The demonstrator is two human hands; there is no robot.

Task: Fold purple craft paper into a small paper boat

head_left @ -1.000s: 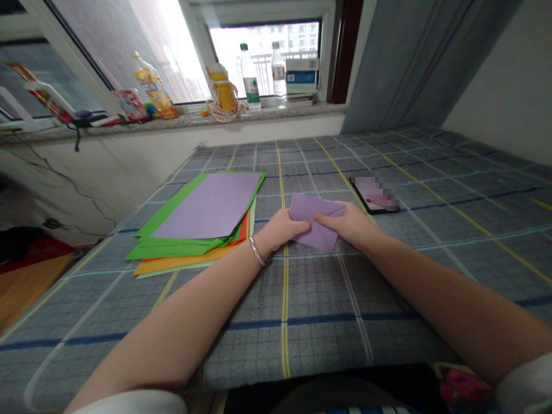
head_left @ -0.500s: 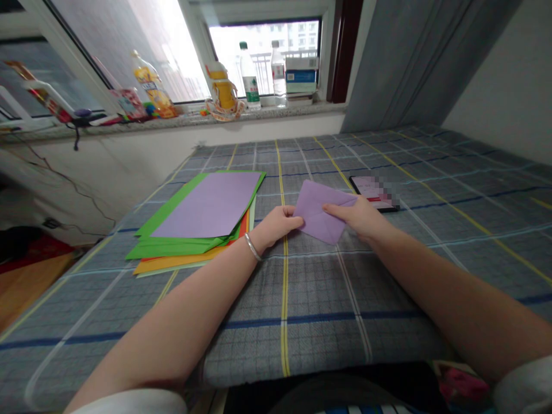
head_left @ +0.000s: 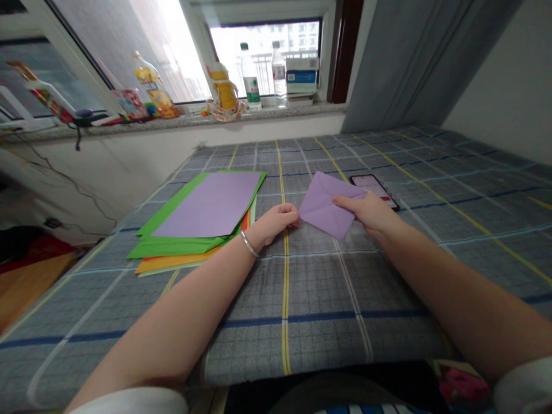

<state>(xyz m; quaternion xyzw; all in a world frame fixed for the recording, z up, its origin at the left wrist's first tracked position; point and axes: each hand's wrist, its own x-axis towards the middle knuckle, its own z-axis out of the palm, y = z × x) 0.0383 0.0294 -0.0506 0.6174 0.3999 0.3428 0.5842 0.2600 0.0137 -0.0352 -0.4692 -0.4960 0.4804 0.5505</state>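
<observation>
A folded purple paper (head_left: 325, 204) is held just above the checked grey bedcover (head_left: 302, 287). My right hand (head_left: 366, 213) grips its right side, thumb on top. My left hand (head_left: 276, 221), with a silver bangle at the wrist, pinches the paper's left corner with curled fingers. To the left lies a stack of coloured sheets (head_left: 202, 221): purple on top, then green, red, orange and pale green.
A phone (head_left: 376, 188) lies screen-up just beyond my right hand. The windowsill (head_left: 181, 121) at the back carries several bottles, a box and small items. A grey curtain (head_left: 414, 63) hangs at the right. Bare floor (head_left: 26, 282) shows left of the bed.
Both hands have carried the folded purple paper to the right and a little farther away, turning it. It now partly covers the phone's near edge.
</observation>
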